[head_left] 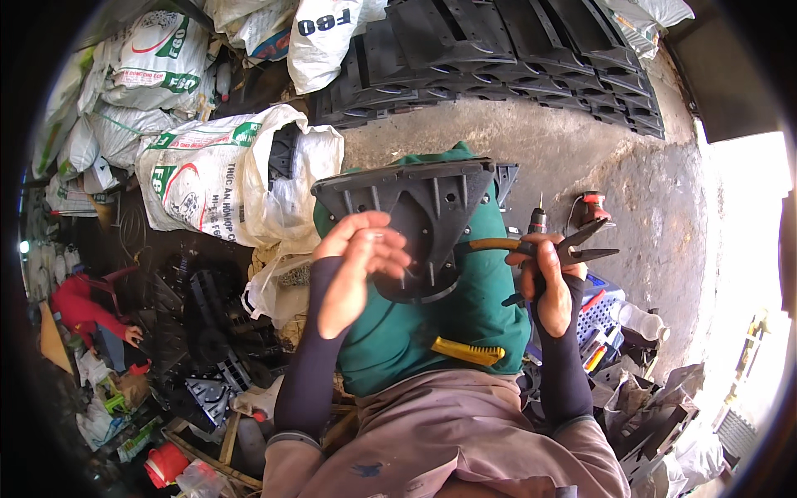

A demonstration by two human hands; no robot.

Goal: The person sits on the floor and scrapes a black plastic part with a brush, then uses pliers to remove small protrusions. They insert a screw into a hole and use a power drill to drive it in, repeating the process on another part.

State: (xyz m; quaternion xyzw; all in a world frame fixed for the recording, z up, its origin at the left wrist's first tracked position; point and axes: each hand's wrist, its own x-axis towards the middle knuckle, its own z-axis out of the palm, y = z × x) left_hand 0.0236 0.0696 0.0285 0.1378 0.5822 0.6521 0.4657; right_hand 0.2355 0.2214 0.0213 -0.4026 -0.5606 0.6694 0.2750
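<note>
Across my green-covered lap rests a black ribbed plastic part (421,212), its wide straight edge away from me and its rounded end toward me. My left hand (361,257) is over the part's left side, fingers stretched and slightly blurred, holding nothing; whether it touches the plastic I cannot tell. My right hand (550,278) is closed round a pair of pliers (496,245). Their jaws stand apart and point right, while an orange-and-black handle reaches left to the part. A yellow tool (467,351) with a row of dark bristles or teeth lies on my lap.
Beyond my knees, many similar black parts (498,66) are stacked on the concrete. A drill (539,217) and a red power tool (593,206) sit to the right, near a blue basket (599,315). White sacks (199,178) crowd the left. Another person in red (87,307) is at far left.
</note>
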